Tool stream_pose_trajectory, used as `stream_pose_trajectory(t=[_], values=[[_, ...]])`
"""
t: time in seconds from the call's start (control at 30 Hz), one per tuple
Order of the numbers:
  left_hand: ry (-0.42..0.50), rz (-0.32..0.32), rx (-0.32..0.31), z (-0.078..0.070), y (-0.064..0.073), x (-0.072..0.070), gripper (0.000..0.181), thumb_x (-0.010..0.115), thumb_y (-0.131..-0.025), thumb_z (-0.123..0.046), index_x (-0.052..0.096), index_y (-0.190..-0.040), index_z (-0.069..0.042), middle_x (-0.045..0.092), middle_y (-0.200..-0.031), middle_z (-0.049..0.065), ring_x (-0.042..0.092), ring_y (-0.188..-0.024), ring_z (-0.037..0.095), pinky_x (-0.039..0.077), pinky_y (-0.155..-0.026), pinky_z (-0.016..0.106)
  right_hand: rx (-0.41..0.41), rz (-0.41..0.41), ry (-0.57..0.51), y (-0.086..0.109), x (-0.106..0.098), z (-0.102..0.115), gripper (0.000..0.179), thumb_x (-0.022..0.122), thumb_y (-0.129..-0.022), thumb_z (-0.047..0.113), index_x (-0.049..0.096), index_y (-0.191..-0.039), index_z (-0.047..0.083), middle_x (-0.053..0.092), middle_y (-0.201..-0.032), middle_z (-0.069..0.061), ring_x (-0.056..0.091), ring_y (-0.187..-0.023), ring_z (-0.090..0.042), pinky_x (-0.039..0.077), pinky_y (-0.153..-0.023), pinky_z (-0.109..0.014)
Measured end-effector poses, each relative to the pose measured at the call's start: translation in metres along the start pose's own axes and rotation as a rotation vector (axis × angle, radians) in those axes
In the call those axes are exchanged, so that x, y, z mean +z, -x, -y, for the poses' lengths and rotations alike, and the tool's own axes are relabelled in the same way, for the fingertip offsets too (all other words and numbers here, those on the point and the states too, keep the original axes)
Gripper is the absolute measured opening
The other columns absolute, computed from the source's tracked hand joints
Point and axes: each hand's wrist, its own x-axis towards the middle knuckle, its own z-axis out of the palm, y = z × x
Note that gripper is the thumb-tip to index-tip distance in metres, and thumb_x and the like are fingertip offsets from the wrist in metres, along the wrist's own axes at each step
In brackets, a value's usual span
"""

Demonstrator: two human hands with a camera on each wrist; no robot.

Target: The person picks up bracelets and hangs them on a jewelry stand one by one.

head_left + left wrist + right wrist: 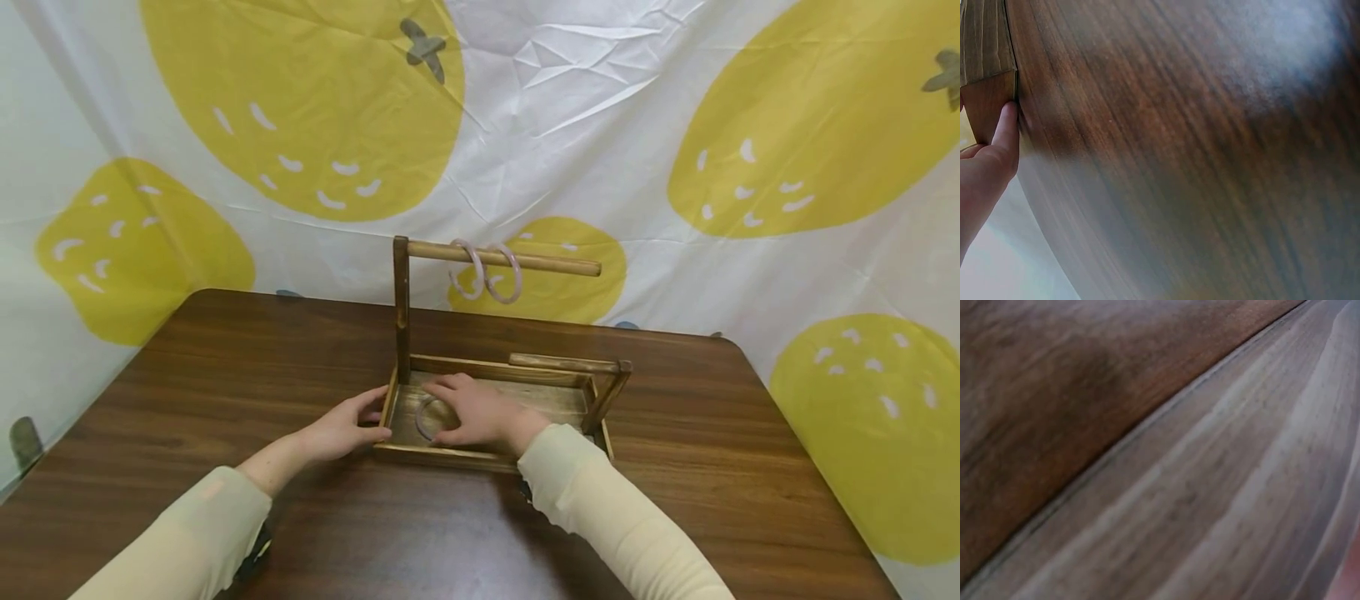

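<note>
A brown wooden display rack [402, 308] stands on the table, with a shallow tray base and two horizontal rods. Two pale purple bangles [507, 275] hang from its upper rod. Another pale bangle [423, 419] lies in the tray's left part. My right hand [480, 411] reaches over the front wall and holds that bangle between thumb and fingers, covering its right side. Against the tray's left end wall [988, 103] my left hand [343, 429] rests, thumb and fingers touching its outside. The right wrist view shows mostly the tray's front wall [1210, 481], blurred.
The lower rod [562, 362] juts leftward from a short post [606, 398] at the tray's right end. The upper rod's free end points right. Behind the dark wooden table [697, 433] hangs a white cloth [592, 100] with yellow fruit prints.
</note>
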Motion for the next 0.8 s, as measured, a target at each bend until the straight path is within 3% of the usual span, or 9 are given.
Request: stream_pose_trajectory(t=[0.47,0.7,0.8], values=[[-0.008,-0.015,-0.003,-0.0007,0.0003,0.0005,0.07,0.058,-0.091,-0.008,0.017,-0.143,0.014,0.024,-0.146,0.035,0.042,-0.126,0.047,0.048,-0.095,0.043,0.018,0.002,0.036,-0.0069,0.0029,0.0028,0.073,0.068,-0.08,0.042,0.041,-0.142,0.014,0.047,-0.137,-0.012,0.046,-0.125,-0.027,0.042,-0.102,-0.04],[-0.005,-0.011,-0.009,0.0021,-0.0004,-0.0002,0.069,0.058,-0.092,-0.007,0.016,-0.143,0.013,0.023,-0.147,0.034,0.041,-0.126,0.047,0.047,-0.096,0.044,0.014,-0.009,0.074,-0.0088,0.0036,0.0028,0.069,0.069,-0.078,0.041,0.047,-0.137,0.013,0.051,-0.131,-0.012,0.05,-0.117,-0.024,0.047,-0.095,-0.037],[-0.004,-0.01,-0.006,0.0026,-0.0007,0.0,0.07,0.058,-0.092,-0.007,0.016,-0.143,0.014,0.023,-0.147,0.034,0.041,-0.127,0.047,0.047,-0.096,0.044,0.015,-0.027,0.037,-0.0072,0.0039,0.0014,0.07,0.071,-0.076,0.038,0.048,-0.136,0.01,0.052,-0.126,-0.014,0.05,-0.111,-0.024,0.049,-0.089,-0.035]])
